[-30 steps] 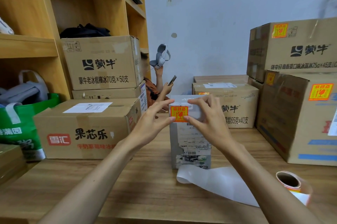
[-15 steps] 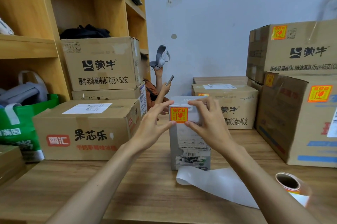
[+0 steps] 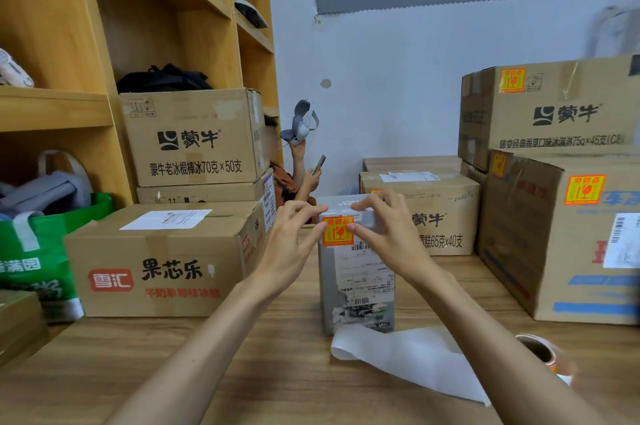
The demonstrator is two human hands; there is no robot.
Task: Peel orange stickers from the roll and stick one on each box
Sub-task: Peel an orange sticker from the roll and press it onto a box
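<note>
Left hand (image 3: 291, 244), fingers extended, nothing gripped; square orange paper sticker (image 3: 337, 234), now smoothed flat high on the tall grey box (image 3: 360, 275), thumbs having been shifted up its edges; right hand (image 3: 391, 237) likewise extended. This box is judged labelled.

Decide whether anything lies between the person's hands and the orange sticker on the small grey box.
Nothing visible does. The left hand and right hand both touch the sticker at its sides, on the grey box.

Orange sticker (image 3: 337, 231); grey box (image 3: 356, 282)
</note>
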